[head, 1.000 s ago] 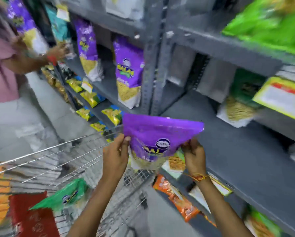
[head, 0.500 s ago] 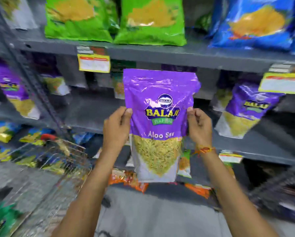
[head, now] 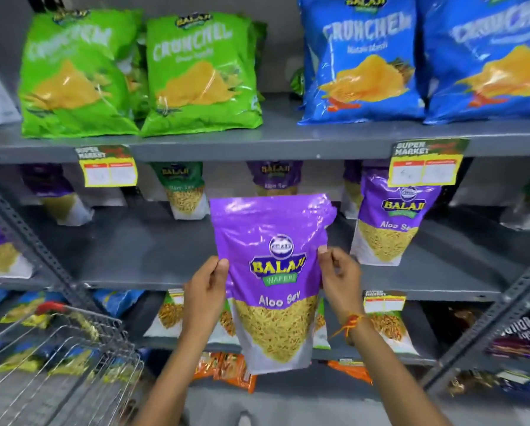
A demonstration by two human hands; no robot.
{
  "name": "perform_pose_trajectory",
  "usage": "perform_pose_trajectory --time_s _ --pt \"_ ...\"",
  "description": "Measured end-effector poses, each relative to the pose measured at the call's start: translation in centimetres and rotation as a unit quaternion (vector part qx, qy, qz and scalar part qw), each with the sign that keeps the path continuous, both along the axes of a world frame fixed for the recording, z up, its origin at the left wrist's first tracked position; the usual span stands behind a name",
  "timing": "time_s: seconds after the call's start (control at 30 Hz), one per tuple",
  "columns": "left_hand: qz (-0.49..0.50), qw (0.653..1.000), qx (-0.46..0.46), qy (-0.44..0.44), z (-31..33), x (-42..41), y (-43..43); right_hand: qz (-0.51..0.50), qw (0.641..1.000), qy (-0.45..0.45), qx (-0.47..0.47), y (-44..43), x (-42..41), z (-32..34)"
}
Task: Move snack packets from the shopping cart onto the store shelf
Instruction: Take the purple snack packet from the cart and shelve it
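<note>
Grey metal shelving (head: pixel 153 250) with perforated uprights filled the aisle, its flat matte boards carrying glossy plastic bags. At lower left stood the wire shopping cart (head: pixel 73 348), chrome mesh with a red handle. On the top board sat puffy green packets (head: pixel 79 75), then blue packets (head: pixel 362 59) further right, with yellow price tags (head: pixel 110 166) clipped to the edge below. In the middle, the left hand (head: pixel 205 293) pinched one side of an upright purple snack packet (head: pixel 272 272), shiny and crinkled, held before the middle shelf. The right hand (head: pixel 340 278) pinched its other side. A matching purple pouch (head: pixel 386 222) stood on that shelf at right.
</note>
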State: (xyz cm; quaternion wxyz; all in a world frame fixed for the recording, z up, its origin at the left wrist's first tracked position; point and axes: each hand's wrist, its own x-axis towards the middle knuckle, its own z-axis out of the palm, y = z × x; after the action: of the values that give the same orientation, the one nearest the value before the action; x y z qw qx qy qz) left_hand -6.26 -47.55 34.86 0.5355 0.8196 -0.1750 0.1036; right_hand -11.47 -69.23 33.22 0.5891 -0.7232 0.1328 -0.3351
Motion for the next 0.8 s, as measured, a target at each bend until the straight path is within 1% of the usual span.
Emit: perform_pose_trajectory --time_s 0.07,0.2,0.33,0.4,0.47,0.57,0.7,0.8 --pt "0.008 1.000 -0.007 0.016 -1.0 1.3 -0.7 -0.001 1.000 0.007 0.009 -0.4 1.1 -0.9" --pt "0.007 0.999 -0.022 0.029 -0.2 5.9 -3.0 -0.009 0.999 0.012 0.030 -2.1 5.4 -0.5" --pt "0.001 0.999 -0.031 0.033 -0.1 12.7 -6.0 -0.027 1.000 0.008 0.014 -4.2 10.7 0.7" --pt "-0.012 0.998 -0.039 0.046 -0.6 15.6 -7.3 -0.038 0.999 0.009 0.002 -5.2 13.2 0.5" --pt "-0.021 0.997 -0.029 0.070 -1.2 17.9 -8.6 -0.054 0.998 0.022 0.010 -6.1 15.2 0.0" --pt "-0.020 0.996 -0.011 0.082 -2.0 20.1 -9.7 -0.078 0.996 0.039 0.012 -7.1 17.2 -0.9" --pt "-0.021 0.998 0.003 0.066 -2.5 21.3 -10.2 -0.088 0.994 0.051 0.033 -7.6 18.2 -1.3" --pt "-0.019 0.998 0.008 0.054 -2.4 21.4 -10.5 -0.093 0.993 0.066 0.015 -7.6 17.9 -1.1"
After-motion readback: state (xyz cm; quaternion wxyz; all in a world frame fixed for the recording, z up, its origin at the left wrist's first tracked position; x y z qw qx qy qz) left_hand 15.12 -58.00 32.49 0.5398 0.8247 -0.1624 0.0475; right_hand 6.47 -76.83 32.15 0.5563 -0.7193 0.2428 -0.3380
